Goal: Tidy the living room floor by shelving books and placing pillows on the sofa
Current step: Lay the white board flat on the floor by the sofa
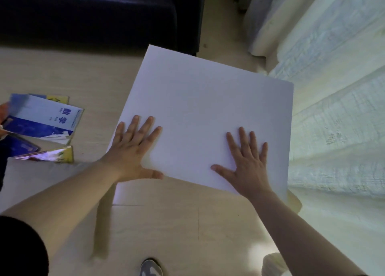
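A large flat white board [208, 109] fills the middle of the head view, above the pale wooden floor. My left hand [133, 148] lies flat on its near left part, fingers straight and spread, thumb along the near edge. My right hand [245, 163] lies flat on its near right part, fingers spread. Several books lie on the floor at the left: a blue-and-white book [48, 119], a yellow-edged one [52, 156] and others partly hidden under them. A dark sofa [93, 15] stands at the top left.
Pale curtains [333, 98] hang along the right side down to the floor. A shoe [151, 268] shows at the bottom edge. Bare wooden floor [166, 223] lies between me and the board. A blurred orange shape touches the books at the far left edge.
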`<state>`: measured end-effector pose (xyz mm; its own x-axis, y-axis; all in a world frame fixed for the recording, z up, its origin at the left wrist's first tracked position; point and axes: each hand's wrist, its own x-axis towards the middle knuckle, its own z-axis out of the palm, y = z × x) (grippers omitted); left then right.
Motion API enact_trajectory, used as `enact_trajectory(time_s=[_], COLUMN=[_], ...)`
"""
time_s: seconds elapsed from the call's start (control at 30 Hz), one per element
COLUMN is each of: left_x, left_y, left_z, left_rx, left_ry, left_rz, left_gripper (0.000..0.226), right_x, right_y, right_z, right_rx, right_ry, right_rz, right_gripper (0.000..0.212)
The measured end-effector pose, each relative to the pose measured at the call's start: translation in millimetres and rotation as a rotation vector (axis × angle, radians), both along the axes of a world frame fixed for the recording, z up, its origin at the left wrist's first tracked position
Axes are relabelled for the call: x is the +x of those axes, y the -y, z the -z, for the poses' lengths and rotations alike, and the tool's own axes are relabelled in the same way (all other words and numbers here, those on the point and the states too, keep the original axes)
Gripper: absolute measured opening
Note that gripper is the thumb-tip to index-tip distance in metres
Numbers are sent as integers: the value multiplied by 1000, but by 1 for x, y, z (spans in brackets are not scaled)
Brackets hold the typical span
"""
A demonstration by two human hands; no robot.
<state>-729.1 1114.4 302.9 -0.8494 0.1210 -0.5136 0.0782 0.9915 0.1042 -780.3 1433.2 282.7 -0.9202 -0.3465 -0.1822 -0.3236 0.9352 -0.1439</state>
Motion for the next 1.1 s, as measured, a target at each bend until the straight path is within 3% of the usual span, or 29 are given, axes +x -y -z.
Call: enact_trajectory(time_s=[0.27,0.83,0.93,1.1], left_x=[-64,-219,-206,-176], left_y=[30,91,77,18], left_z=[-7,-17,-13,-3], left_rx=[33,-65,-12,149], left_ry=[29,137,111,13], left_rz=[-24,245,104,-374], left_gripper=[98,101,94,80], right_x=[-8,-63,-65,-69], right_y=[46,132,132,133], right_z=[5,9,7,-3], right_rx=[11,44,41,37], right_ry=[-40,1,30,115], right_rz=[168,488,483,461], right_gripper=[88,88,88,90])
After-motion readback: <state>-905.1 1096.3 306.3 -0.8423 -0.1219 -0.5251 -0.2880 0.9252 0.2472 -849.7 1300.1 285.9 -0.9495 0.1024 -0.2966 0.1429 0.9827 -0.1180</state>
